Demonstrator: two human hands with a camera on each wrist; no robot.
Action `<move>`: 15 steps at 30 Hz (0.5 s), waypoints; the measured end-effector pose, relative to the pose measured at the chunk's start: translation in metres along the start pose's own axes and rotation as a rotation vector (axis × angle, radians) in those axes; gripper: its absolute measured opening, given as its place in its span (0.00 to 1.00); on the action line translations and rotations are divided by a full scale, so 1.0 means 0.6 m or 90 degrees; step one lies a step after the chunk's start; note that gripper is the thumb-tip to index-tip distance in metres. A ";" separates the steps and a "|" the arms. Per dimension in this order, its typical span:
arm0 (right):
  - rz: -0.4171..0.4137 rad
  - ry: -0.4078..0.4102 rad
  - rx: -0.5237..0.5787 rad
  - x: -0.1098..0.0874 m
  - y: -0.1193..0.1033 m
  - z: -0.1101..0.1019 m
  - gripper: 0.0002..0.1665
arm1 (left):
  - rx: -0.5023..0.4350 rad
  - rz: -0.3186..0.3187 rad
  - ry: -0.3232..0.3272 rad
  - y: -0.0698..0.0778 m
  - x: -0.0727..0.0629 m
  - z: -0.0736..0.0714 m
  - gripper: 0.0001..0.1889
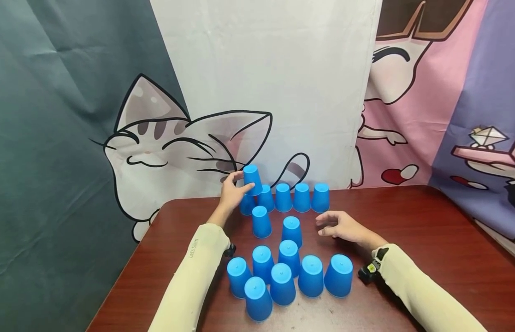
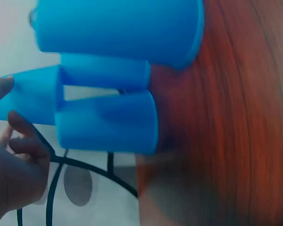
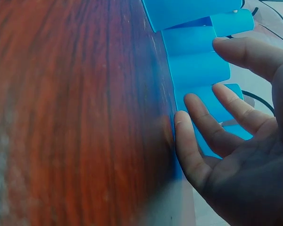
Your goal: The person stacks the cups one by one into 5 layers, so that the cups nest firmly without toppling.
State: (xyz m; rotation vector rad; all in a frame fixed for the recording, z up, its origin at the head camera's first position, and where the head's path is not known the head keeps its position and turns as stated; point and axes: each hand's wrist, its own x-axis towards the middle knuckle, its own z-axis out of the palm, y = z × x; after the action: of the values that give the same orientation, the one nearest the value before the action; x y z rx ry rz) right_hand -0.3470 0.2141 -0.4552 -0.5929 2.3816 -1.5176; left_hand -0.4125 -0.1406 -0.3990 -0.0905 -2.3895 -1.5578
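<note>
My left hand (image 1: 232, 191) pinches an upside-down blue plastic cup (image 1: 252, 179) between thumb and fingers at the back left. In the left wrist view, that held cup (image 2: 30, 96) is at the base ends of two back-row cups, one being the leftmost cup (image 2: 108, 123). Whether it rests on them or hovers I cannot tell. The back row holds several upside-down cups side by side, ending at the right with a cup (image 1: 321, 197). My right hand (image 1: 342, 227) is in the air to the right of a single cup (image 1: 292, 231), its fingers spread and holding nothing.
Another single cup (image 1: 262, 222) stands before the back row's left part. Nearer the front is a loose group of several upside-down blue cups, among them a front cup (image 1: 258, 299) and a rightmost cup (image 1: 338, 275). A cartoon-printed cloth (image 1: 315, 92) hangs behind the brown table (image 1: 406, 230).
</note>
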 end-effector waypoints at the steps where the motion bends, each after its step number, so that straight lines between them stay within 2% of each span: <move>1: -0.001 -0.001 -0.002 0.000 0.000 0.000 0.27 | -0.007 -0.007 0.003 0.001 -0.002 -0.001 0.32; 5: -0.006 0.006 -0.008 0.001 0.002 -0.001 0.27 | -0.037 -0.024 0.017 0.002 -0.012 -0.004 0.33; 9: -0.010 -0.003 -0.009 0.003 0.005 0.000 0.27 | -0.075 -0.032 0.046 -0.008 -0.026 -0.009 0.31; 15: -0.013 -0.001 -0.004 0.005 0.006 0.000 0.28 | -0.105 0.002 0.068 -0.023 -0.047 -0.010 0.25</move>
State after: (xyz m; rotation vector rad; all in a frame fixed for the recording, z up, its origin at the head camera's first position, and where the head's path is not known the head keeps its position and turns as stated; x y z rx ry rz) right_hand -0.3504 0.2142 -0.4583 -0.6212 2.3877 -1.5179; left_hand -0.3874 -0.1491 -0.4165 -0.0438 -2.1771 -1.7105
